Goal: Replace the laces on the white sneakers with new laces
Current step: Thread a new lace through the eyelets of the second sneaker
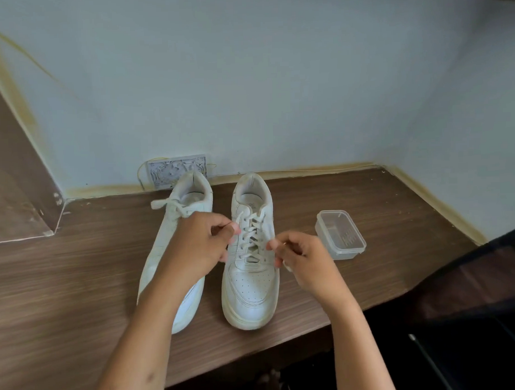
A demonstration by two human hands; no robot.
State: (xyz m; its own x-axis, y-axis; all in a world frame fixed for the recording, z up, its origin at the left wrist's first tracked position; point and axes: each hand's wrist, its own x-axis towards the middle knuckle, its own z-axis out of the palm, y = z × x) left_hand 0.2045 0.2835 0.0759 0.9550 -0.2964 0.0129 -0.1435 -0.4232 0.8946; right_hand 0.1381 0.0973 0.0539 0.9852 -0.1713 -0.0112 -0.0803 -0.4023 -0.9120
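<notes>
Beside the right sneaker, clear plastic box, socket plate behind

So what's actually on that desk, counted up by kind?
White sneakers: 2, left sneaker and right sneaker
Clear plastic containers: 1, the plastic box
Hands at the right sneaker's laces: 2, left hand and right hand
Total: 5

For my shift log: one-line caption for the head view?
Both hands, left hand and right hand, pinch the laces of the right-side white sneaker.
</notes>
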